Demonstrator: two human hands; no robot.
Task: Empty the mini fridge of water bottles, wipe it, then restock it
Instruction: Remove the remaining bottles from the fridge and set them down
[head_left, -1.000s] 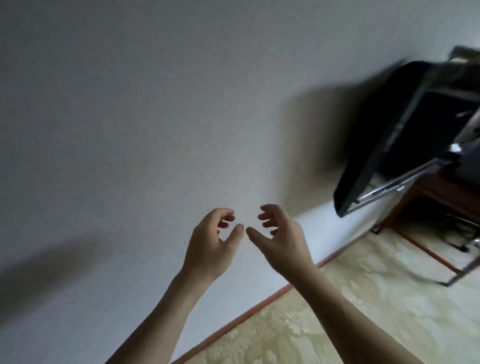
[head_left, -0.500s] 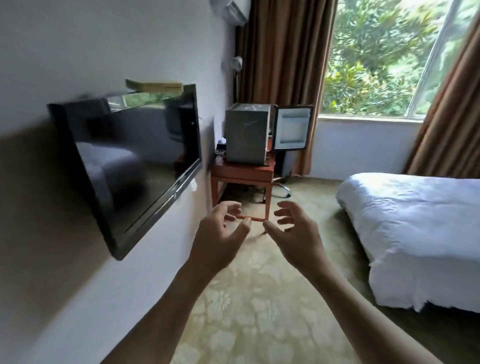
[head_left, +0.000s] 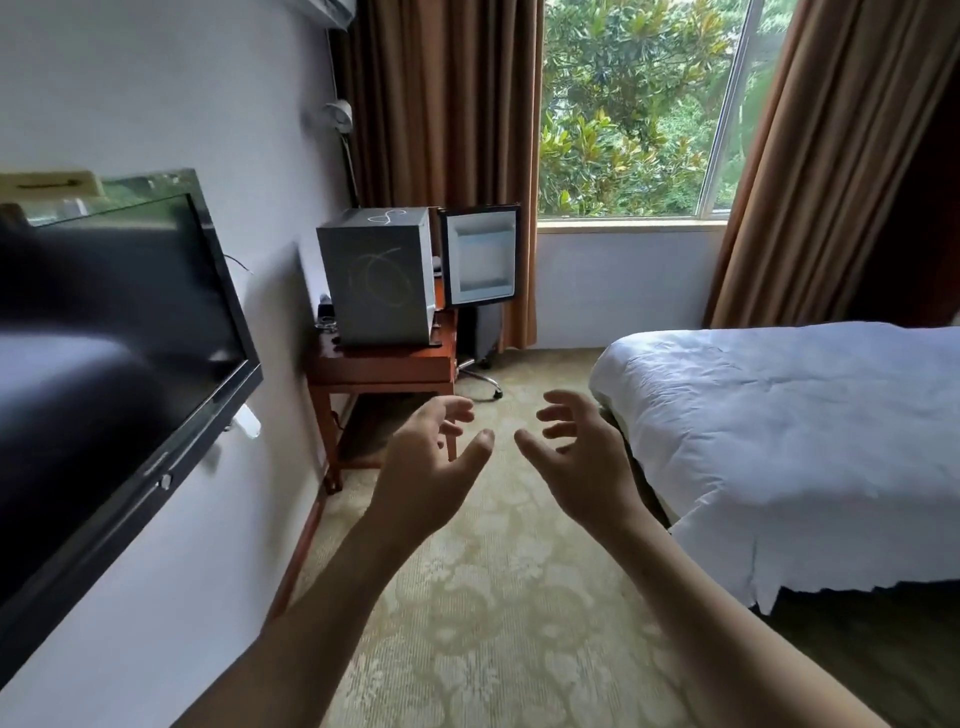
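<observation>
Risks first, left to right. The black flat-screen TV (head_left: 104, 364) stuck out from the white wall w/ its lower corner near the walking line — a shoulder or elbow could clip it on the approach, esp. if the person hugged the wall. Next, the small grey box-shaped mini fridge (head_left: 376, 275) sat on a reddish-brown wooden table (head_left: 382, 366) against that wall, well apart from both hands; its front faced away from the camera, so the inside wasn't visible & I couldn't tell how many bottles it held, if any. Its black-framed door w/ white inner liner (head_left: 480, 260) stood swung wide open, past the table's edge toward the brown curtain (head_left: 441, 130); bumping it in passing could strain the hinge or shift the fridge. A wheeled chair base (head_left: 480, 371) showed just behind the table — prob. a trip point when stepping round to the fridge's front. The white-sheeted bed (head_left: 779, 441) narrowed the carpeted floor (head_left: 493, 623) on the right.

The left hand (head_left: 426, 467) & right hand (head_left: 576, 462) were both raised over the floor, fingers spread & loosely curled, holding nothing.

Fridge look: matte grey side panel w/ faint looped scuff marks, another squiggle on top, squat & cube-like, door shelf bare as far as I could see.
</observation>
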